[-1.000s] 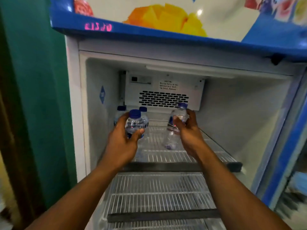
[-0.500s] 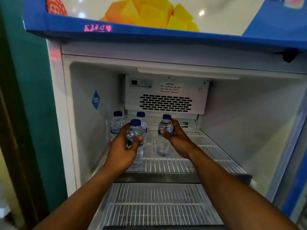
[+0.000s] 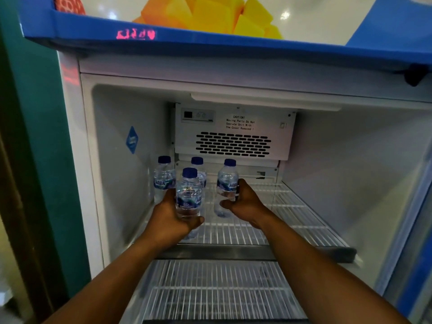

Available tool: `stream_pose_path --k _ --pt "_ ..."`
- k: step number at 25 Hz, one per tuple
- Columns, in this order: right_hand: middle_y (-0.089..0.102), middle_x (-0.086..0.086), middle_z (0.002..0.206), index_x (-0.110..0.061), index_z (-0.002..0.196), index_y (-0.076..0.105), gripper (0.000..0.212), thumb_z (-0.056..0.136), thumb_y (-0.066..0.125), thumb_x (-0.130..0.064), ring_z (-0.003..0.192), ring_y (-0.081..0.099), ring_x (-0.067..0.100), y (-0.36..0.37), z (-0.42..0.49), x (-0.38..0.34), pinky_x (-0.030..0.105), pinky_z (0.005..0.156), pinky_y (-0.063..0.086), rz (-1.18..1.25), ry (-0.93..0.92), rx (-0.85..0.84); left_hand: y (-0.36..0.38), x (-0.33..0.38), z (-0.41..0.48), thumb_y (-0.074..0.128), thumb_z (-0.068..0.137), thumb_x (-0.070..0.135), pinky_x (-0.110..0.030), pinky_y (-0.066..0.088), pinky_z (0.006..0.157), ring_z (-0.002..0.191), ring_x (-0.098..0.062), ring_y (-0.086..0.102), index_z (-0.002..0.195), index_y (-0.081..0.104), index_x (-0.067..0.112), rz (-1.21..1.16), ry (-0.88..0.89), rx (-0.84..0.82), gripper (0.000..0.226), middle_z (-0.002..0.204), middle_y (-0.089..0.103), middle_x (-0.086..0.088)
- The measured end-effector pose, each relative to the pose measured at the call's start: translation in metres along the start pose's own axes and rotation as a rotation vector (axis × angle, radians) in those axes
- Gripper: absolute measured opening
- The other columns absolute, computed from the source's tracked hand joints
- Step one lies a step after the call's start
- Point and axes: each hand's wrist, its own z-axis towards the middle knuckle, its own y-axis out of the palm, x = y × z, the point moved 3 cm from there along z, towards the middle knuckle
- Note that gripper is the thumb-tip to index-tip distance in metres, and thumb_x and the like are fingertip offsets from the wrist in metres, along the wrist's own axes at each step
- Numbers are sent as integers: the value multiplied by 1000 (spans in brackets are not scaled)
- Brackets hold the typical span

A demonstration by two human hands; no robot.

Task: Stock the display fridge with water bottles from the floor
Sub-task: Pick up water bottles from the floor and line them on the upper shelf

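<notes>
Teal wall, brown post and printed markings

A teal wall point(image 3: 39, 136) fills the left edge, with a dark brown post point(image 3: 21, 218) slanting down beside it. Overhead, a blue banner point(image 3: 233, 46) carries a picture of yellow fruit chunks point(image 3: 210, 15) and a pink scrawl point(image 3: 135, 34). Below are a blue diamond sticker point(image 3: 131, 139), a caution label point(image 3: 240, 123) and a slotted vent point(image 3: 233, 144).
</notes>
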Motion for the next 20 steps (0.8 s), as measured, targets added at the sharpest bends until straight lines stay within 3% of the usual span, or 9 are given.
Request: stream_pose_path --k 5,15,20 --pt "60 -2 121 -19 131 45 71 73 85 -27 109 60 18 6 5 4 34 96 51 -96 -14 20 1 1 0 86 68 25 -13 42 82 102 -3 59 122 40 37 45 27 22 72 112 60 17" --pt "60 6 128 -13 133 44 77 71 87 -30 112 60 22 9 -2 3 26 89 48 -263 -53 54 1 3 -2 89 64 21 -25 44 92 111 -13 58 130 41 28 41 -23 -14 82 123 60 6" --pt "57 7 134 -12 139 37 86 72 86 -36 120 58 25 8 -7 -2 28 91 48 -296 36 -2 0 6 -4 90 62 18 -16 43 81 101 -7 58 126 40 33 31 -59 -52 82 113 58 13"
